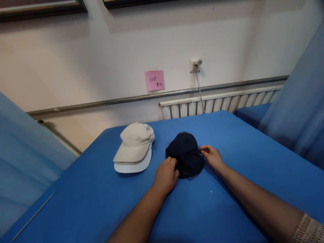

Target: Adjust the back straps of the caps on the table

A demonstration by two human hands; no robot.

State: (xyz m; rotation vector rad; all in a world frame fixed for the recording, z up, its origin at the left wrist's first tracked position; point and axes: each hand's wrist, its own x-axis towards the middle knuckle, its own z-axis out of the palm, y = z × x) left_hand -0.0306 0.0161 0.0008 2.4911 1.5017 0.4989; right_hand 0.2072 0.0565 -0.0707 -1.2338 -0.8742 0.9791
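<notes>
A dark navy cap (186,153) lies on the blue table (101,202), brim toward me. My left hand (165,175) is closed on the cap's left edge. My right hand (212,156) pinches its right edge with curled fingers. Left of it sit a beige cap (135,141) stacked on a white cap (133,166), untouched.
A wall rises behind the table with a pink note (154,80), a socket with a plugged cable (195,65) and a radiator (220,103). Blue curtains hang at the left (22,152) and right (298,101). A second blue surface (250,113) lies at the far right.
</notes>
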